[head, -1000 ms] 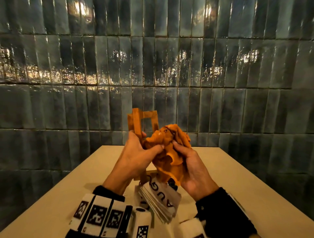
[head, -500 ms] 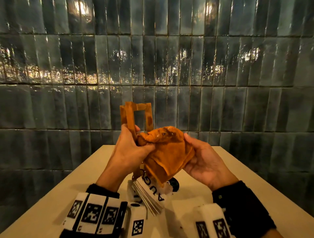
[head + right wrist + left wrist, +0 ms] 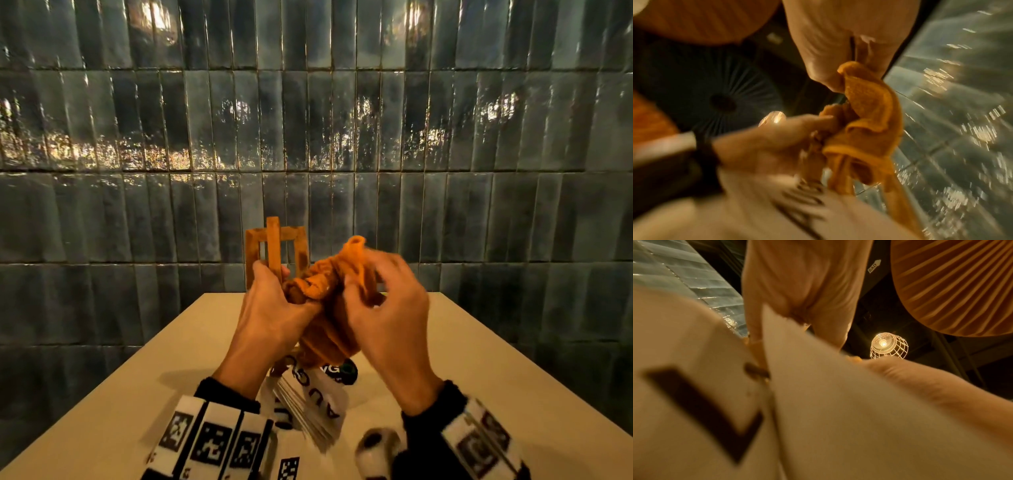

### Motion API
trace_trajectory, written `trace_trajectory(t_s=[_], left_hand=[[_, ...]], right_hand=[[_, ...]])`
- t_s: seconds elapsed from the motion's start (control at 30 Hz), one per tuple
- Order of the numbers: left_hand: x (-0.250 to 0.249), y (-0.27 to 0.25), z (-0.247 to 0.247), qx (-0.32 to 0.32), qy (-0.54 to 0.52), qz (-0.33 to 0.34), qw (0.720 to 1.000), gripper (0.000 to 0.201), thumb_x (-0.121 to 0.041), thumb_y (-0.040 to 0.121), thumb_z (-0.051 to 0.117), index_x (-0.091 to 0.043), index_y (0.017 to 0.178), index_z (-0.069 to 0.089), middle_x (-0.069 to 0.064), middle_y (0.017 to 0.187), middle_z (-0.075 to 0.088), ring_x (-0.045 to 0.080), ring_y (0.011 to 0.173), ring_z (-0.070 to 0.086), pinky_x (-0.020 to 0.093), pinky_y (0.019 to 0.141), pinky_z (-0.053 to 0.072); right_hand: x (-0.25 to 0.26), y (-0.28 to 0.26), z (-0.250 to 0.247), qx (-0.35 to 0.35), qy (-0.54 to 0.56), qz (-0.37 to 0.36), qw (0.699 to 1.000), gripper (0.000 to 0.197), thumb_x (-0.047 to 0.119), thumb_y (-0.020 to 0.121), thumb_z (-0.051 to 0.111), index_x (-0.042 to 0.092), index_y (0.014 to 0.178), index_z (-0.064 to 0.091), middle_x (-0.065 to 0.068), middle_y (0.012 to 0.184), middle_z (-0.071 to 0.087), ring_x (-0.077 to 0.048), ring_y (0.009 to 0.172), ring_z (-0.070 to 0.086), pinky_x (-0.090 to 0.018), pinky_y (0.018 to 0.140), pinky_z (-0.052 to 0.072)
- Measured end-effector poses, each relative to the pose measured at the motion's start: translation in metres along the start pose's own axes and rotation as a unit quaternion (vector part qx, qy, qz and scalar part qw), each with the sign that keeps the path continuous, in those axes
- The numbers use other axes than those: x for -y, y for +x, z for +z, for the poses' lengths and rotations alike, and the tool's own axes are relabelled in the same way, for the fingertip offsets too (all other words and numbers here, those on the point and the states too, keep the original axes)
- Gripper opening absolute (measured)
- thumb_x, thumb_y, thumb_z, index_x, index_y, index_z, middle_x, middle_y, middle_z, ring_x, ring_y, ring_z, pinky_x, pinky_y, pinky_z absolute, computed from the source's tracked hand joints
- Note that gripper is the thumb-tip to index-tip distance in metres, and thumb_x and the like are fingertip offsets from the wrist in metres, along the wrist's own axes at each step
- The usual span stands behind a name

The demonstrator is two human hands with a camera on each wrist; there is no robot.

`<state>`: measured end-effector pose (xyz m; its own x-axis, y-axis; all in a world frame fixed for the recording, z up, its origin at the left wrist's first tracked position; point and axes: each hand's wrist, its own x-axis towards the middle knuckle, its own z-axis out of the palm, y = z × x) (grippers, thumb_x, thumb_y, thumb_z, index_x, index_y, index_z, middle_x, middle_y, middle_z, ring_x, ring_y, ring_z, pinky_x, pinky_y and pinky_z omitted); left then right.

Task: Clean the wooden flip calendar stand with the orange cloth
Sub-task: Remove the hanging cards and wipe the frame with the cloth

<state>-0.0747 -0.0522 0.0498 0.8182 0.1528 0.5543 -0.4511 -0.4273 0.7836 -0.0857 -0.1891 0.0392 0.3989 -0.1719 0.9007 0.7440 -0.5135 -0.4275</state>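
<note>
Wooden flip calendar stand (image 3: 274, 253) sits at frame centre, raised off the table (image 3: 479, 359) so its cards (image 3: 315, 407) hang clear. The left hand (image 3: 274, 308) clasps its frame; the right hand (image 3: 383, 301) bunches the orange cloth (image 3: 325, 284), probably regathering it.

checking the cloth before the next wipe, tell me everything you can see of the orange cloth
The orange cloth is soft, towel-like fabric, bunched and twisted into folds with a hemmed edge showing in the right wrist view. It is held up above the beige table, beside the wooden flip calendar stand. The left hand pinches one end while also holding the stand; the right hand, blurred, grips the other side. Its lower part hangs toward the white calendar cards.
</note>
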Motion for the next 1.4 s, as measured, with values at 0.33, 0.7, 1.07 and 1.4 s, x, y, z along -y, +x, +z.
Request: trace_trajectory(t_s=[0.33,0.7,1.07,1.4], left_hand=[[-0.004,-0.008,-0.003,-0.021,-0.014,0.109,0.994,0.049,-0.013,0.070,0.078,-0.025,0.096,0.038,-0.006,0.080,0.060,-0.014,0.068,0.057,0.002,0.055,0.043],[-0.012,-0.016,0.012,0.051,-0.049,0.136,0.988,0.047,0.002,0.071,0.073,-0.024,0.089,0.037,-0.008,0.068,0.051,-0.007,0.059,0.058,0.006,0.055,0.045],[-0.014,-0.016,0.014,0.024,-0.106,0.089,0.990,0.038,-0.057,0.074,0.057,-0.024,0.088,0.044,0.000,0.078,0.058,0.010,0.070,0.062,0.016,0.058,0.050],[-0.011,-0.012,0.006,-0.057,-0.008,0.138,0.989,0.031,-0.036,0.079,0.067,-0.023,0.098,0.045,-0.017,0.087,0.052,-0.015,0.069,0.055,-0.003,0.054,0.038]], right_hand=[[0.011,-0.010,0.004,0.248,0.161,0.067,0.953,0.023,0.049,0.083,0.052,0.055,0.104,0.058,0.011,0.143,0.030,-0.005,0.126,0.038,-0.023,0.091,0.048],[0.009,-0.002,0.001,0.094,0.234,0.199,0.947,0.015,0.018,0.079,0.068,0.031,0.079,0.063,0.004,0.075,0.069,-0.008,0.070,0.066,-0.026,0.052,0.055],[0.009,-0.005,-0.005,0.062,0.182,0.121,0.974,0.049,0.023,0.072,0.076,0.029,0.104,0.040,0.010,0.091,0.059,0.001,0.077,0.063,-0.013,0.059,0.051],[-0.007,-0.008,0.003,0.049,0.151,0.155,0.975,0.045,0.015,0.064,0.081,0.034,0.097,0.057,0.010,0.095,0.063,-0.004,0.085,0.062,-0.017,0.068,0.055]])
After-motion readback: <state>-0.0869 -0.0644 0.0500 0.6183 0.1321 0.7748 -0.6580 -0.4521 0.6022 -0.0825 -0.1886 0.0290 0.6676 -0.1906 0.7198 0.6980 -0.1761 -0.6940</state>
